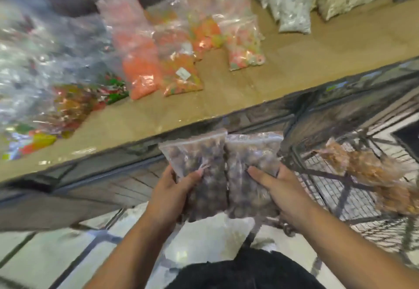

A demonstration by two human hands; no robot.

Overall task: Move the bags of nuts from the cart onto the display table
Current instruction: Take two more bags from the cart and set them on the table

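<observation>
The left hand and right hand are each clutching one of two bags of nuts, whose slick plastic may be slipping short of the tabletop.

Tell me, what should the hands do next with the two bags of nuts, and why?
Probably lift the left bag and right bag up and forward onto the bare tan stretch of the table. The left hand grips one and the right hand the other, both out of the cart but short of the table's near edge.
</observation>
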